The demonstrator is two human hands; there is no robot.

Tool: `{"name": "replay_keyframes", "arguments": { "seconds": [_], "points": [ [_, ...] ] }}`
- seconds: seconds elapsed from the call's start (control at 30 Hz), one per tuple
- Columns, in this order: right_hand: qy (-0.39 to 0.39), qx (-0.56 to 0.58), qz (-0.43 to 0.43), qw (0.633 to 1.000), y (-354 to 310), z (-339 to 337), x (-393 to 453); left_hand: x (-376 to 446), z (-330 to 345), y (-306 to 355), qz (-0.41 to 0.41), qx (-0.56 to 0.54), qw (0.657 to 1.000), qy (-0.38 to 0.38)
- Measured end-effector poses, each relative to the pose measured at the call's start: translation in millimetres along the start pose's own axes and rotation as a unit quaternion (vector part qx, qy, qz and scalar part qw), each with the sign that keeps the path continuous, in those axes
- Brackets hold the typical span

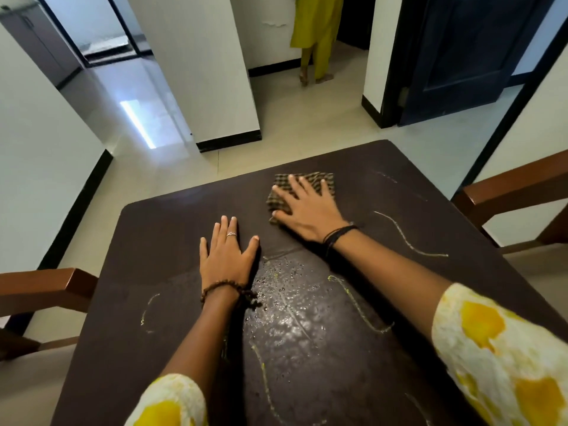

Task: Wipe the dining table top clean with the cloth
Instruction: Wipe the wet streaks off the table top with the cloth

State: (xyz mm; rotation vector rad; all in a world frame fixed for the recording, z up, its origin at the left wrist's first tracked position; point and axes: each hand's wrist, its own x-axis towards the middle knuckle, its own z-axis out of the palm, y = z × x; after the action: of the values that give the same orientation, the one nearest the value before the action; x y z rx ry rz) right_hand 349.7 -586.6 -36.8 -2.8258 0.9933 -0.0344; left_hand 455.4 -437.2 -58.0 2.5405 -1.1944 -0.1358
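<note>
A dark brown dining table (159,241) fills the lower view. Pale yellowish squiggly streaks cross its top, and a wet patch with droplets (285,305) lies in the middle. A folded checked cloth (319,181) lies near the far edge. My right hand (307,207) presses flat on the cloth with fingers spread. My left hand (226,256) rests flat on the bare table top to the left of the cloth, fingers straight, holding nothing.
A wooden chair (46,290) stands at the left side of the table and another chair (516,192) at the right. Beyond the table is tiled floor, a white pillar (215,72), a dark blue door (467,56) and a person in green (316,32) standing far off.
</note>
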Motion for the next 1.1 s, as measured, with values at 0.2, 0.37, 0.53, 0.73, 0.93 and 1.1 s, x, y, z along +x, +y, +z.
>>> {"name": "replay_keyframes", "arguments": {
  "seconds": [0.2, 0.37, 0.53, 0.73, 0.93, 1.1],
  "points": [
    [0.011, -0.005, -0.022, 1.000, 63, -12, -28, 0, -4, 8, 0.029, -0.015, 0.999, 0.007],
    [0.012, 0.010, 0.111, 0.994, 130, -22, -61, -10, -7, 32, 0.173, -0.014, 0.985, 0.023],
    [0.000, -0.023, 0.015, 1.000, 133, -20, -106, 2, 10, 99, 0.200, -0.045, 0.979, -0.022],
    [0.000, -0.013, 0.073, 0.997, 157, -27, -70, 7, 43, 135, 0.148, 0.009, 0.987, -0.057],
    [0.016, 0.010, 0.166, 0.986, 137, -17, 9, 4, 46, 137, 0.140, 0.022, 0.989, -0.053],
    [-0.014, -0.021, 0.019, 0.999, 129, -22, 38, 3, 45, 135, 0.137, 0.009, 0.989, -0.052]
  ]
}}
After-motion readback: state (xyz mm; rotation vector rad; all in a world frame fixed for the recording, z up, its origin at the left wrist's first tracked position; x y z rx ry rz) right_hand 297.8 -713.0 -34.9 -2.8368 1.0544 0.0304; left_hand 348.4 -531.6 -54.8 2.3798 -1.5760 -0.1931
